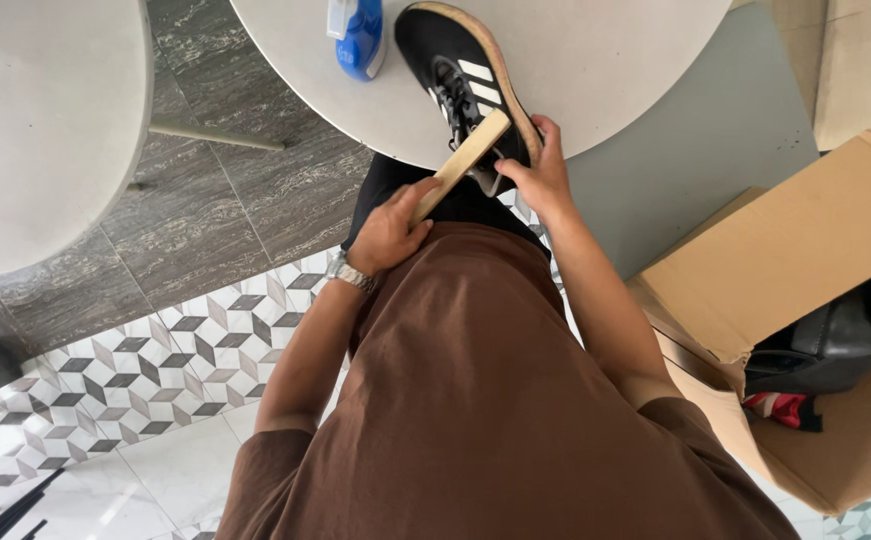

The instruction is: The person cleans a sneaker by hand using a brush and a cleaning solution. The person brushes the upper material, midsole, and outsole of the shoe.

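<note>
A black sneaker with white side stripes, white laces and a tan sole lies tilted at the near edge of the round white worktop, its toe pointing toward the far side and its heel hanging over the near edge above the person's lap. The right hand is clenched around the heel end of the sneaker, thumb on the near side and fingers wrapped over the sole edge, steadying it. The left hand is closed around the lower end of a wooden-backed brush, which slants up and to the right so that its upper end lies against the laces and tongue area of the sneaker; the bristles face the shoe and cannot be made out. A metal wristwatch sits on the left wrist. Just left of the sneaker's toe, near the far side of the worktop, stands a blue spray bottle with a white trigger head, close to the shoe but apart from it. The person wears a brown short-sleeved shirt. On the floor to the right an open cardboard box holds dark items. A second white round table stands to the left, well apart, over a grey stone floor that meets patterned tiles.
</note>
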